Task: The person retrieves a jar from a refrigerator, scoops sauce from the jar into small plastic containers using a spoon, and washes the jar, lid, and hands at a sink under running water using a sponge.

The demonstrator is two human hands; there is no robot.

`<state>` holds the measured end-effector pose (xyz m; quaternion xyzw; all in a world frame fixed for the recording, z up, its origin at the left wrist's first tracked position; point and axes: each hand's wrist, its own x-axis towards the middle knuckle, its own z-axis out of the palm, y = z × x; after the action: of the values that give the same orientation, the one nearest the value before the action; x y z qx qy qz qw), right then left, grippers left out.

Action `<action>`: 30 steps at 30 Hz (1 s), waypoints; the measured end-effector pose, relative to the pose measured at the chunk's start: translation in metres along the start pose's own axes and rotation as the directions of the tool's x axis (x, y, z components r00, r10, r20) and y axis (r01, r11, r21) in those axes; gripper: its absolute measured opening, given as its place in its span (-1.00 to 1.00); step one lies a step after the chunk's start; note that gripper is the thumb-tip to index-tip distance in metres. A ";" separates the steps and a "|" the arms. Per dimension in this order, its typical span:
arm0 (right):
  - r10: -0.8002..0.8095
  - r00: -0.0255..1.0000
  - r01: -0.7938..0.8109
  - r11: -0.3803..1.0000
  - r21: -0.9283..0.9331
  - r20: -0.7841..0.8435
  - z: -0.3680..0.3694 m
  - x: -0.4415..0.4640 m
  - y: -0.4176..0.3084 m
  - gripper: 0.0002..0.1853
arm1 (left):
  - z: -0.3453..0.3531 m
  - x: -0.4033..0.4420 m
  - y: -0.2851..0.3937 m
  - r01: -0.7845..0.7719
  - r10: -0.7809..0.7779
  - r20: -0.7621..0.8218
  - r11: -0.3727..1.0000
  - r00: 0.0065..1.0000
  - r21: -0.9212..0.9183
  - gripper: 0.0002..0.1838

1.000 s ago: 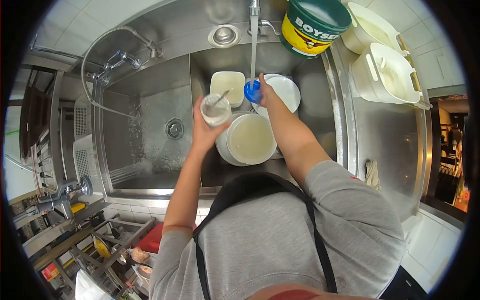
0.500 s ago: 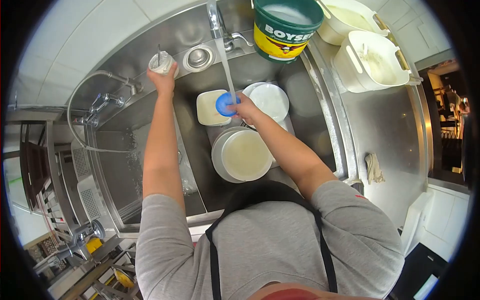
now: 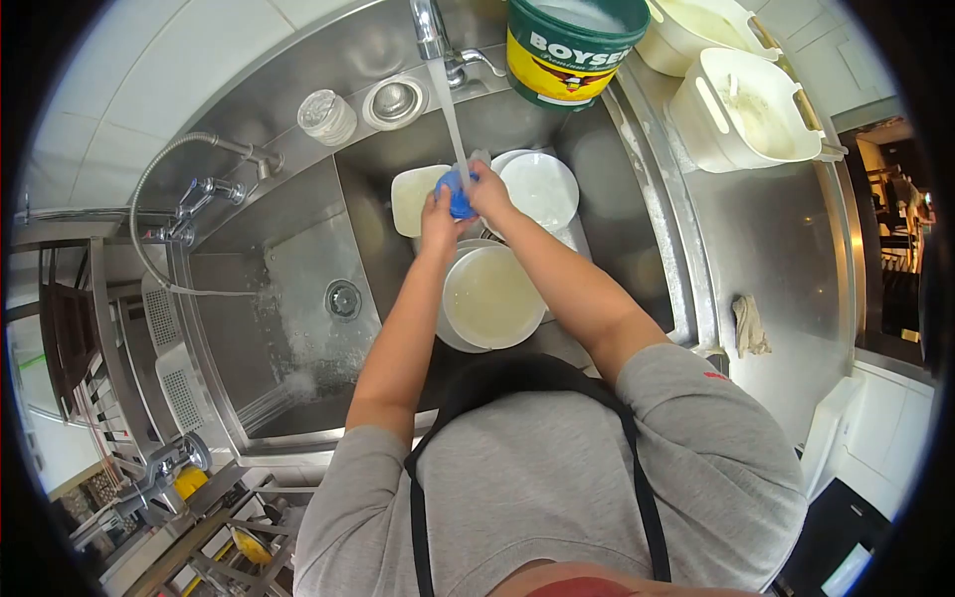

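Under the running tap (image 3: 428,40), my left hand (image 3: 439,221) and my right hand (image 3: 485,191) both hold a small blue item (image 3: 459,193), one on each side, with water falling on it. Below my hands, a round white container (image 3: 491,298) of cloudy liquid stands in the sink basin. A square white container (image 3: 410,201) is left of my hands, and white plates (image 3: 547,191) lie to their right. The clear jar (image 3: 326,117) stands on the sink's back ledge, out of my hands.
A green and yellow bucket (image 3: 565,55) stands behind the basin. Two white tubs (image 3: 741,114) hold cloudy liquid at the right back. A cloth (image 3: 749,325) lies on the right counter. The left basin (image 3: 298,348) has a drain, with a hose (image 3: 139,214) beside it.
My left hand let go of the jar on the back ledge and moved down and right to the blue item. My right hand still holds the blue item under the water.
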<state>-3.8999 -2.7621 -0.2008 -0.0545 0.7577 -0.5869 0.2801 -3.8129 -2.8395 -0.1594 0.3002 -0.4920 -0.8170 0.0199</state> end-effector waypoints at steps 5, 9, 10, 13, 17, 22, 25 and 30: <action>-0.126 0.990 0.055 0.775 -0.630 -0.070 -0.015 -0.043 -0.068 -0.40 | 0.009 0.002 -0.011 0.066 -0.043 0.117 0.979 0.992 -0.193 -0.46; -0.133 0.985 0.168 0.596 -0.785 0.110 -0.033 -0.038 -0.075 -0.48 | 0.005 0.005 0.006 0.128 -0.104 0.106 0.957 0.989 -0.260 -0.46; -0.142 0.963 0.266 0.635 -0.725 0.230 -0.043 -0.016 -0.063 -0.47 | 0.006 0.003 0.009 0.121 -0.111 0.072 0.982 0.991 -0.145 -0.49; -0.189 0.925 0.363 0.696 -0.619 0.329 -0.057 -0.011 -0.073 -0.49 | 0.007 0.008 0.000 0.138 -0.133 0.065 0.988 0.989 -0.069 -0.58; -0.485 0.816 0.458 0.209 -0.864 0.315 -0.054 -0.038 -0.111 -0.64 | 0.018 0.016 -0.015 0.167 -0.166 0.041 0.986 0.985 -0.016 -0.75; -0.846 0.529 0.457 0.348 -0.819 -0.065 -0.127 -0.027 -0.232 -0.81 | 0.013 0.027 -0.018 -0.067 0.096 -0.024 0.837 0.995 0.543 -0.62; -0.721 0.682 0.145 0.295 -0.944 -0.120 -0.219 0.084 -0.237 -0.43 | 0.010 0.029 -0.016 -0.309 0.376 0.216 0.206 0.901 0.929 -0.62; -0.284 0.954 0.130 0.097 -0.987 0.098 -0.245 0.114 -0.235 -0.57 | 0.018 0.012 -0.003 -0.304 0.378 0.143 0.410 0.915 0.860 -0.74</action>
<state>-4.1729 -2.6706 0.0114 -0.2962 0.9538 0.0220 0.0446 -3.8315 -2.8275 -0.1615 0.1919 -0.8845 -0.4224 0.0494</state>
